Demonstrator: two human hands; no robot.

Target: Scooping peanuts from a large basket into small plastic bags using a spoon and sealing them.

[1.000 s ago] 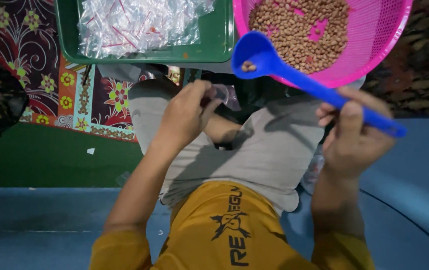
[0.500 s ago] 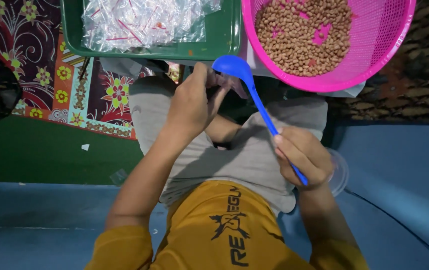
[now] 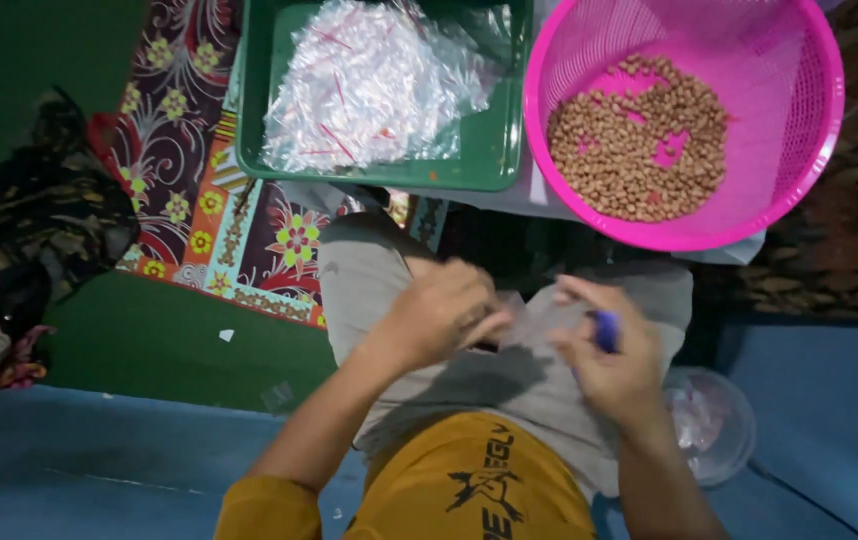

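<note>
Here both hands meet over the lap, the left hand pinching a small clear bag and the right hand closed on a blue scoop, so a slack pinch could spill nuts.

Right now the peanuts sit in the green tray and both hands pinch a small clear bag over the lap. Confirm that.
Wrong on one count: the peanuts sit in the pink basket, as the head view shows. The green tray holds clear bags. The rest stands.
</note>
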